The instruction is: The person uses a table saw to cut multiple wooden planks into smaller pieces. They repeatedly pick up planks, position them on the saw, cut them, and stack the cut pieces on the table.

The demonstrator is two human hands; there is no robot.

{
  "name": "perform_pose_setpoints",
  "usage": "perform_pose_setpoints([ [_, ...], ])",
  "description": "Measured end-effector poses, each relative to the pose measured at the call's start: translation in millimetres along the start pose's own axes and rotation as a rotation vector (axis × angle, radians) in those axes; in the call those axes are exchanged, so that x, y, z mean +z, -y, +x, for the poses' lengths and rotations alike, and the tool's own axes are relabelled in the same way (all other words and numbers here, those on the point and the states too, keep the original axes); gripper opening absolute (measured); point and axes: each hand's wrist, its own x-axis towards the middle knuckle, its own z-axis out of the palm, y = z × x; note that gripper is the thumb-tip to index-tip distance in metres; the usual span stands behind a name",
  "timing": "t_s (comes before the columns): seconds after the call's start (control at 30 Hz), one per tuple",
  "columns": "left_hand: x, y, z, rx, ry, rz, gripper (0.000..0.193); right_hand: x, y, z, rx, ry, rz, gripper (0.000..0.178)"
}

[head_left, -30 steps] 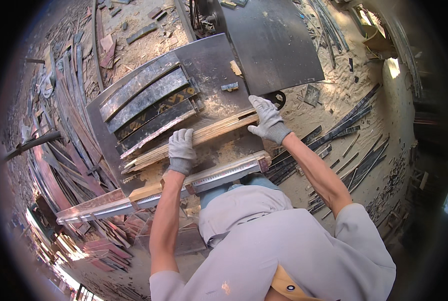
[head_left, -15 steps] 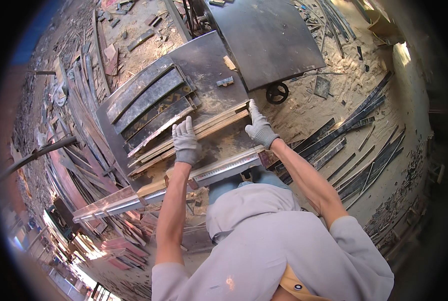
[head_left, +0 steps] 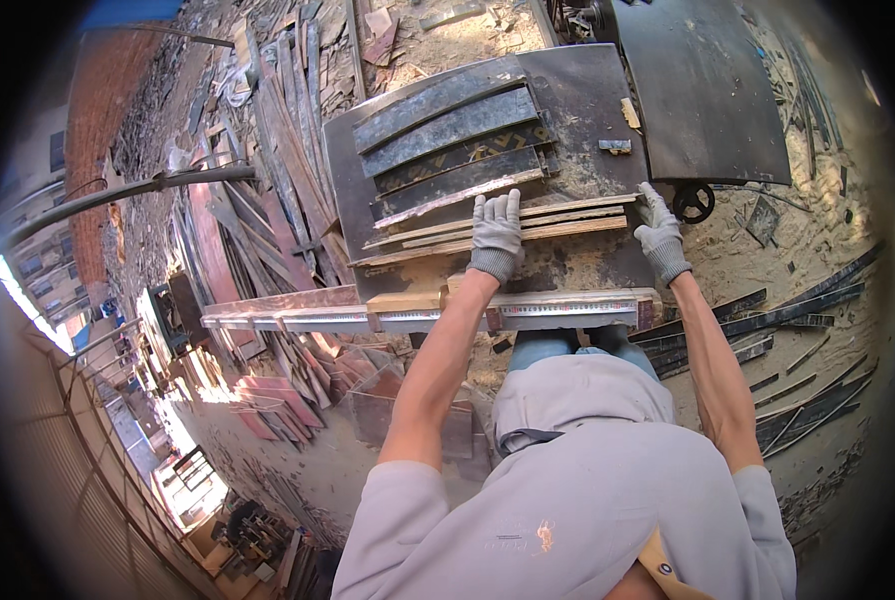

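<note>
Several long, narrow plywood strips lie side by side on a dark worktable, with pale cut edges. My left hand, in a grey knit glove, is closed over the strips near their middle, fingertips past the far edge. At the right ends of the strips is my right hand, gloved alike; its fingers are stretched out and rest against the ends. Just beyond, several dark boards form a row. A rail with a measuring scale runs along the near edge, with a wooden block beside it.
Two small offcuts, one dark and one pale, lie on the worktable. Right of it are another dark table panel and a black handwheel. Scrap strips pile up at the left, dark ones at the right.
The whole view has turned, so the worktable and strips now sit farther right and more level. Both hands keep nearly the same places on the strips.
</note>
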Motion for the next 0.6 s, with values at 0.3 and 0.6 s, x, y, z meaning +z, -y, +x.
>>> perform_pose_setpoints([
  [0.3, 34, 40, -5, 0.060, -0.155, -0.077, 0.094, 46, -37, 6, -0.123, 0.136, 0.160, 0.086],
  [0.6, 9, 10, 14, 0.072, -0.066, -0.201, 0.053, 19, 22, -42, -0.560, 0.032, -0.882, 0.080],
])
